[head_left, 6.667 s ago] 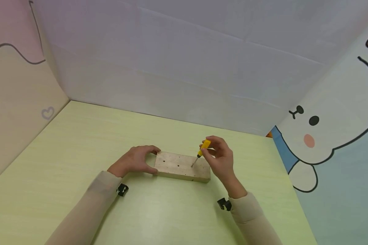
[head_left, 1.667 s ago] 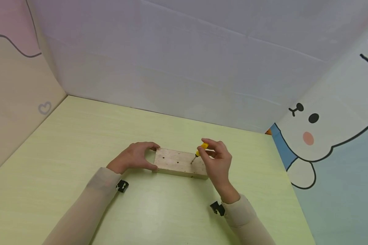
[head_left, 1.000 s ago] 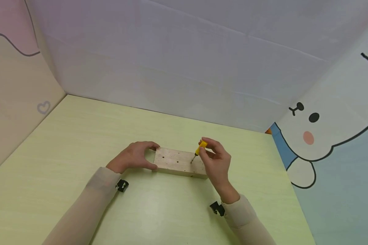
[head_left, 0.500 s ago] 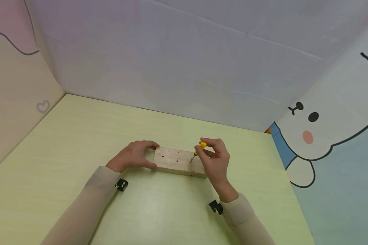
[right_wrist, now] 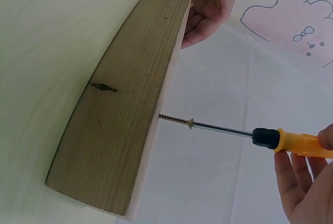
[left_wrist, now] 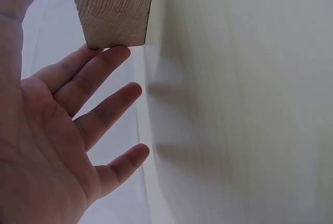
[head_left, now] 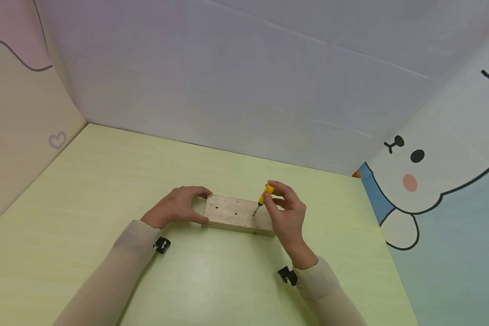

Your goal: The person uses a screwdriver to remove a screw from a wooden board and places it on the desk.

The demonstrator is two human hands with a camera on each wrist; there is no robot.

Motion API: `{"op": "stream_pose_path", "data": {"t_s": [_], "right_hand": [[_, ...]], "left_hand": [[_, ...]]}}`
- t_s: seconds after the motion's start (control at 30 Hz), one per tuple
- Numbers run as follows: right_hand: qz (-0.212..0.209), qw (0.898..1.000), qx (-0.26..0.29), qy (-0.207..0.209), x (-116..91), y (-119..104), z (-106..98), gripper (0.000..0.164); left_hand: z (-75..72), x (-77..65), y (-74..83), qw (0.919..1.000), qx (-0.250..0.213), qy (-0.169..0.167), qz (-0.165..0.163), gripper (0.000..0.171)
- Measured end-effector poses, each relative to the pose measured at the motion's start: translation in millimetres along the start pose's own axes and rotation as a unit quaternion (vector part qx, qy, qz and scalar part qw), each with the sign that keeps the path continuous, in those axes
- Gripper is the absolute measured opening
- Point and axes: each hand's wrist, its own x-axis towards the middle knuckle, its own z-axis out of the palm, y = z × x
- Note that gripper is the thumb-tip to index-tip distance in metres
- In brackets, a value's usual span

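A pale wooden block with small dark holes in its top lies flat on the table. My left hand holds its left end, thumb on the near side and fingers on the far side; in the left wrist view the other fingers are spread off the block. My right hand pinches the yellow handle of a screwdriver between thumb and fingertips. In the right wrist view, the screwdriver's shaft meets the head of a screw, whose threaded length stands out of the block's top face.
The pale yellow-green table stretches around the block. A plain whitish wall rises behind, with cartoon-printed panels at the right and left. A black clip sits at the left cuff, and another black clip at the right.
My right thumb and fingers shift back and forth on the screwdriver handle, its tip staying at the same spot on the block. My left hand keeps its hold. The head view drifts slightly.
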Motion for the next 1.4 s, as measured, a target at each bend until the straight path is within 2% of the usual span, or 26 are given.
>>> {"op": "stream_pose_path", "data": {"t_s": [0.07, 0.27, 0.43, 0.57, 0.73, 0.93, 1.1, 1.23, 1.4], "right_hand": [[0.004, 1.000, 0.011, -0.004, -1, 5, 0, 0.024], [-0.007, 1.000, 0.008, -0.012, 0, 3, -1, 0.023], [-0.010, 1.000, -0.008, 0.003, -1, 5, -1, 0.026], [-0.015, 1.000, -0.019, 0.016, 0, -7, 0, 0.025], [-0.016, 1.000, -0.007, 0.012, 3, -23, 0, 0.025], [0.000, 1.000, 0.018, 0.005, 1, -9, 0, 0.025], [0.005, 1.000, 0.005, 0.010, 0, 5, 0, 0.027], [0.012, 1.000, 0.005, 0.015, 1, 3, 0, 0.026], [0.003, 1.000, 0.012, 0.011, 5, -13, 1, 0.025]], "left_hand": [[-0.2, -0.2, 0.2, 1.0000, 0.000, 0.000, -0.001, 0.072], [0.1, 0.2, -0.6, 1.0000, 0.001, 0.000, 0.001, 0.072], [0.6, -0.1, -2.0, 1.0000, -0.001, -0.001, -0.002, 0.073], [0.9, -0.2, -2.1, 1.0000, 0.002, -0.001, -0.002, 0.073], [0.9, 0.1, -1.8, 1.0000, 0.001, -0.001, -0.001, 0.072], [0.5, 0.0, -1.6, 1.0000, 0.003, -0.002, 0.000, 0.072], [0.4, 0.1, -1.6, 1.0000, 0.004, -0.003, -0.001, 0.073], [0.4, 0.2, -1.4, 1.0000, 0.002, -0.003, -0.003, 0.073], [0.5, 0.4, -1.4, 1.0000, 0.003, -0.004, -0.004, 0.073]]}}
